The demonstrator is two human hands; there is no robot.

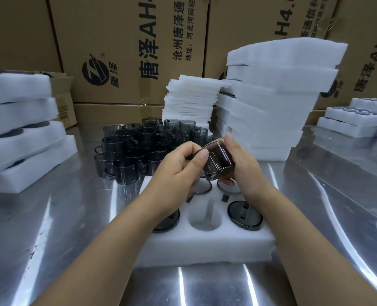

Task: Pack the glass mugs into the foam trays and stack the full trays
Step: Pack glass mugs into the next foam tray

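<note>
A white foam tray [205, 246] lies in front of me on the metal table. Two dark mugs sit in its near row, one at the left [168, 221] and one at the right [245, 215]; the hole between them [204, 217] is vacant. Above the tray's far row I hold a smoky glass mug [218, 161] tilted on its side. My left hand [178, 171] pinches its rim and my right hand [240, 164] grips its body. A cluster of loose dark mugs [139, 146] stands behind the tray.
Stacks of foam trays with mugs in them stand at the left [21, 129] and far right [355, 122]. A tall stack of foam trays [271, 102] and thin foam sheets [192, 100] rise behind. Cardboard boxes [127, 47] wall the back.
</note>
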